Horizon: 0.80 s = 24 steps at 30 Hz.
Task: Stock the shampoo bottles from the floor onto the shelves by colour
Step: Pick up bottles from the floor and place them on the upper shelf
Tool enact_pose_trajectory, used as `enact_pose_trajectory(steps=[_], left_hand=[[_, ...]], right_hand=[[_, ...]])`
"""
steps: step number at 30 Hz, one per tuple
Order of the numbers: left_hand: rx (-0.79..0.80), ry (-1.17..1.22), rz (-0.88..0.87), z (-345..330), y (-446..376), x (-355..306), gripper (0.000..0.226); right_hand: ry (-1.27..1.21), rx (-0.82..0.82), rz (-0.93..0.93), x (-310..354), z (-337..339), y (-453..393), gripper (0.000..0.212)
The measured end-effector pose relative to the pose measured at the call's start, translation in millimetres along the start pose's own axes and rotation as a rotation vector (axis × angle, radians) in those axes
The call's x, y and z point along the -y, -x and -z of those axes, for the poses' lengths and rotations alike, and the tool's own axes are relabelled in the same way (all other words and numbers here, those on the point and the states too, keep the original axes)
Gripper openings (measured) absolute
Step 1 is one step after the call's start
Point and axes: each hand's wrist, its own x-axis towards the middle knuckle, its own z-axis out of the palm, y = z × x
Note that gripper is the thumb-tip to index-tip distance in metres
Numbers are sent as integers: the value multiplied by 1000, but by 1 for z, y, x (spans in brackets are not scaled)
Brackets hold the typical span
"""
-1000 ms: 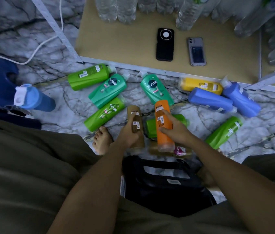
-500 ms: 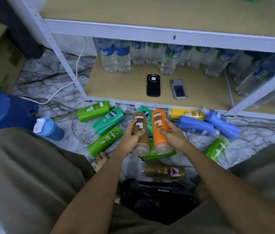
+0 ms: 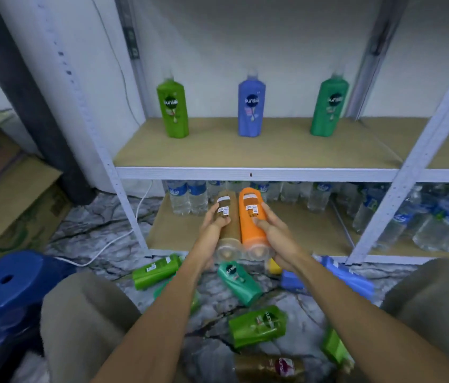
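My left hand [image 3: 212,225] grips a brown shampoo bottle [image 3: 229,230] and my right hand [image 3: 273,230] grips an orange shampoo bottle [image 3: 252,225]. Both bottles are held side by side, caps toward me, in front of the lower shelf. On the upper shelf [image 3: 245,153] stand a light green bottle [image 3: 173,109], a blue bottle [image 3: 251,109] and a dark green bottle [image 3: 328,109], spaced apart. Several bottles lie on the marble floor: a light green one [image 3: 155,272], a teal one [image 3: 238,281], another green one [image 3: 256,326], a brown one [image 3: 269,367], blue ones [image 3: 347,280].
Water bottles [image 3: 190,197] line the back of the lower shelf. A cardboard box [image 3: 10,200] stands at the left, a blue stool [image 3: 8,288] beside my left knee. A white cable [image 3: 102,250] runs over the floor. White shelf uprights [image 3: 400,194] frame the bays.
Both hands lifted the brown and orange bottles off the floor. My view tilted up from the floor, so the upper shelf with its three standing bottles came into sight.
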Motion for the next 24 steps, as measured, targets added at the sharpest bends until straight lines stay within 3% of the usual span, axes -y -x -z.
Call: enact_pose_trajectory(steps=[9,24], left_hand=[[101,-7,-170,-35,3,-109,59],[236,27,-530,-90,49,-283,52]], right_hand=[[-49,85,155,97,-8,6,63],[-56,319,491,275,-24,28,70]])
